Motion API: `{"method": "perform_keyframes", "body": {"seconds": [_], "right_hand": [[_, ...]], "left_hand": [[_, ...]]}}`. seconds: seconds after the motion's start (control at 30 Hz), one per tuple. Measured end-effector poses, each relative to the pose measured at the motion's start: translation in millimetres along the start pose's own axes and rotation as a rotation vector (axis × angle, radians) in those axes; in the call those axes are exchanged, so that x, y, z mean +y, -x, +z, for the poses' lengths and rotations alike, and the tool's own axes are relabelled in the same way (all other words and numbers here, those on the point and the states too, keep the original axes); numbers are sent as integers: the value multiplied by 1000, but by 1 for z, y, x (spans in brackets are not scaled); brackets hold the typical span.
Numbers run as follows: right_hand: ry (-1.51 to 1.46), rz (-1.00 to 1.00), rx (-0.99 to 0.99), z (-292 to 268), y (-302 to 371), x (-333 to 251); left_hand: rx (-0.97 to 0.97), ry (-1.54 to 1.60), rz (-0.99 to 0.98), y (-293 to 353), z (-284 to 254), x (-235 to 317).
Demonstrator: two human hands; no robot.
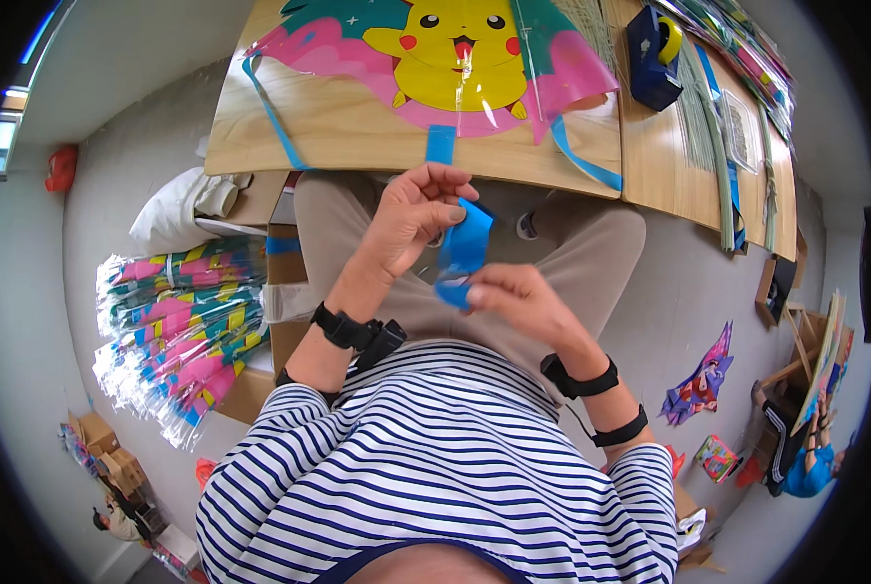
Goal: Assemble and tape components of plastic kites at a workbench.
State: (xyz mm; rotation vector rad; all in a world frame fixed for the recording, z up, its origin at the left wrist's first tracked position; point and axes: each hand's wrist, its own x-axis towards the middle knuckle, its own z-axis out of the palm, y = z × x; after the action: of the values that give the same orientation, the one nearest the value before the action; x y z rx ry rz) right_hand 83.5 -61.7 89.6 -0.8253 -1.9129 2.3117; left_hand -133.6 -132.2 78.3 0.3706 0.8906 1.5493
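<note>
So, far left there's a stack of shiny folded bundles (178, 326), low beside the sitter's leg. They look slick, so one bump from a knee or elbow could send them sliding.

Next over, on the table (358, 141), a blue side ribbon (275, 117) curves down to the front edge. A passing forearm could snag it and drag the printed sheet (460, 78) askew, since I don't see anything weighing it down.

Now the main bit: the left hand (411, 224) pinches the top of a blue strip (468, 238) between thumb and fingertips, in the air over the lap, just off the table edge. The right hand (518, 297) pinches its lower end, a bit blurry. The strip looks twisted between them, so uneven pulling could crease it or make it slip. Can't tell if it joins the blue tab (439, 144) under the sheet, fingers are in the way. If it does, a hard tug could tear that spot.

Farther right, another side ribbon (586, 165) hangs near the edge, same snag risk. Past that, the tape dispenser (653, 63) sits right by thin sticks (698, 141), so a careless reach could scatter them.
</note>
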Motion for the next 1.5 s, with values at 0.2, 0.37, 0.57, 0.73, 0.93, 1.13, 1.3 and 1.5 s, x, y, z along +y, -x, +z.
{"method": "perform_keyframes", "body": {"seconds": [0.2, 0.37, 0.57, 0.73, 0.93, 1.13, 1.3, 1.5], "right_hand": [[-177, 13, 282, -23, -14, 0], [-468, -4, 214, -14, -32, -28], [308, -187, 684, -27, -34, -3], [-468, -58, 254, -4, -28, -36], [-358, -241, 423, -8, -36, -38], [15, -314, 461, -7, -40, -34], [4, -293, 442, -10, -42, -23], [-143, -274, 588, -34, -32, -33]], "left_hand": [[-149, -288, 55, 8, 27, 18], [-198, -358, 73, 9, 37, 14], [-122, -474, 190, 9, 30, 31], [-118, -534, 214, 1, 33, 24], [51, -543, 214, -3, 26, 20], [30, -406, -48, -4, 22, 19], [26, -384, 148, -15, 20, 16], [57, -640, 121, -21, 3, 4]]}}
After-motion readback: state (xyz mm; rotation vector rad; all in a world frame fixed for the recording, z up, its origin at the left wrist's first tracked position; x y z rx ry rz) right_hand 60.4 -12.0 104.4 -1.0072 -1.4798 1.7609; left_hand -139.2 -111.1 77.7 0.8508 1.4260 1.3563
